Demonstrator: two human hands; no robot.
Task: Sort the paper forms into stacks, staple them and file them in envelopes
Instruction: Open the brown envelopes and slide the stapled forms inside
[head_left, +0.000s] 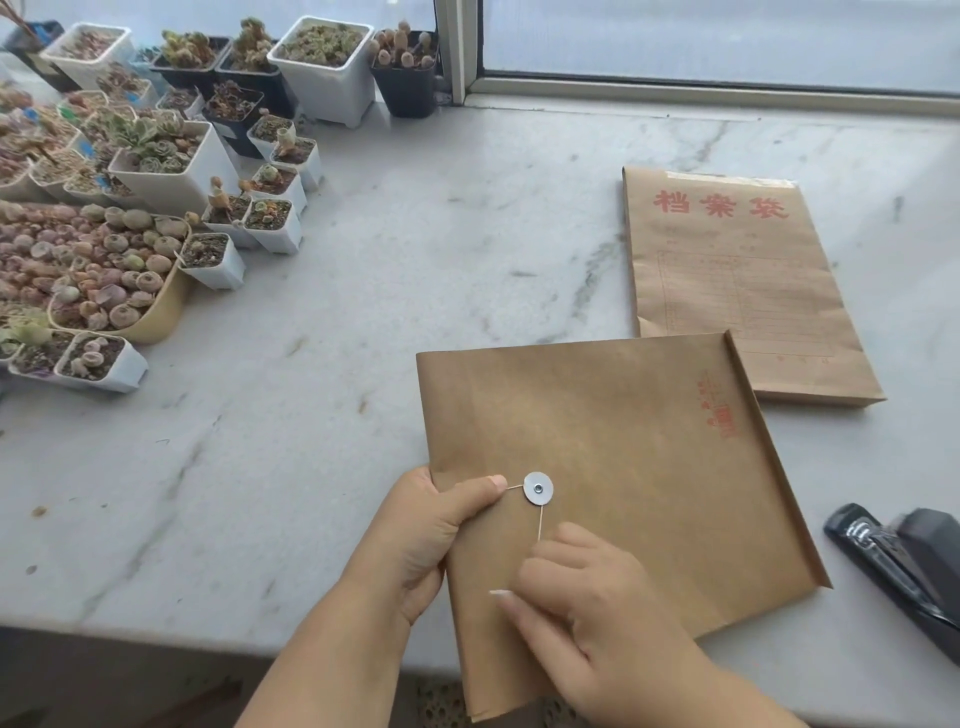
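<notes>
Marble sill (363, 322), left hand (431, 530) fingers gripping envelope (623, 457) edge, right hand (587, 597) pinching string (540, 525)

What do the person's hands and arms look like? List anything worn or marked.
Both forearms are bare, with no sleeves in view. The left hand and right hand carry no gloves, rings or watch that show. One right fingernail is long and pale.

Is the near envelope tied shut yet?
Not fully: the string runs part way round the disc of the near envelope; the right hand pinches its end, the left hand grips the edge.
</notes>
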